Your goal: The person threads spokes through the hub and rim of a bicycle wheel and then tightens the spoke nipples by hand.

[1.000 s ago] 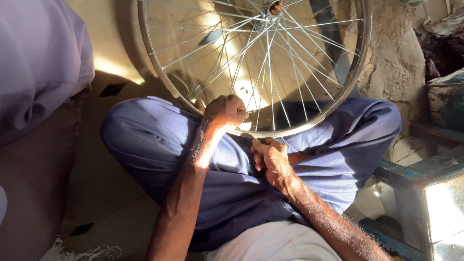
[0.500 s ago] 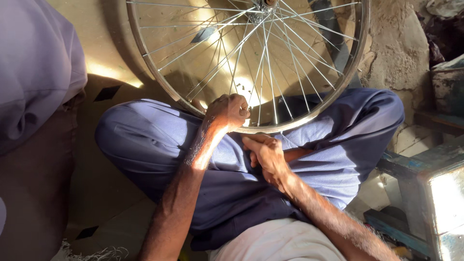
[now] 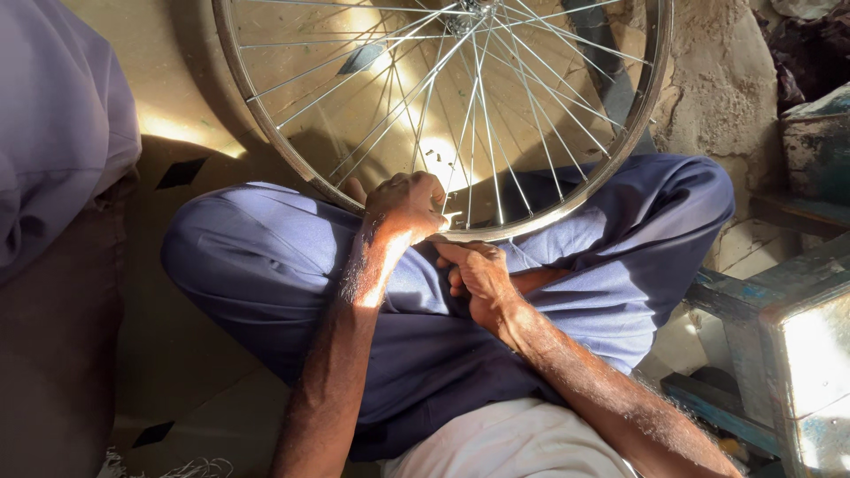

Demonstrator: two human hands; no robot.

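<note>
A bare metal bicycle wheel [image 3: 274, 150] with many thin spokes stands upright over my crossed legs in blue trousers [image 3: 257, 265]. Its hub [image 3: 469, 11] is at the top edge of the view. My left hand [image 3: 405, 205] is closed around the bottom of the rim, fingers curled among the spokes. My right hand [image 3: 478, 274] sits just under the rim, fingers pinched against its lower edge; whether it holds a small tool is hidden.
Another person in a pale shirt [image 3: 62, 124] and brown trousers sits close at the left. A worn blue wooden stand with a metal box [image 3: 797, 345] is at the right. A rough stone wall [image 3: 726, 80] rises behind the wheel. Tiled floor lies below.
The wheel's rim has shifted slightly in view and my right hand has moved up from my lap to touch the rim's underside. My left hand keeps its grip.
</note>
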